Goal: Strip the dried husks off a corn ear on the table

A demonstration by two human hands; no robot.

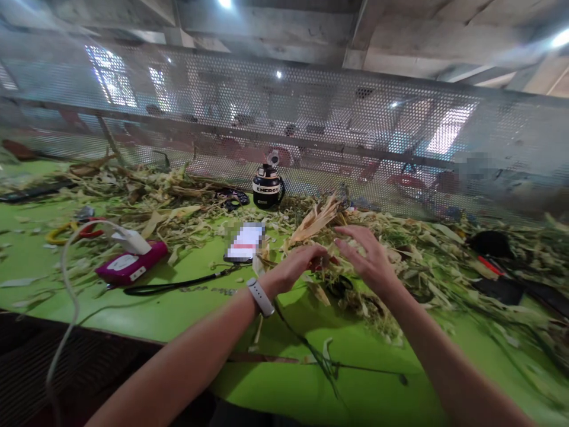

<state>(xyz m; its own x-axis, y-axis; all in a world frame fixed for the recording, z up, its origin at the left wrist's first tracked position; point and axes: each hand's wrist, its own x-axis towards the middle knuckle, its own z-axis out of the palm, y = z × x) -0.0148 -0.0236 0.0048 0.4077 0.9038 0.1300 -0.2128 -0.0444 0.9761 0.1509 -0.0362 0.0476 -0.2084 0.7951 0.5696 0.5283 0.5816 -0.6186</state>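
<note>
My left hand (296, 267), with a white watch band (260, 298) on the wrist, has its fingers curled inward over the husk scraps. What lies inside that grip is hidden from me. Just to the right, my right hand (367, 255) has its fingers stretched out and apart, with nothing visible in them. A bundle of dry tan corn husks (315, 220) fans out right behind both hands. Below them, black scissor-like handles (340, 286) show among the shreds. Thin green stalks (306, 341) lie across the table under my left wrist.
A phone (244, 242) and a magenta power strip (131, 263) with a white charger (132, 241) sit to the left. A black jug (268, 187) stands behind. Loose husks (178, 201) cover the green table (146, 317) up to a perforated metal screen (311, 118).
</note>
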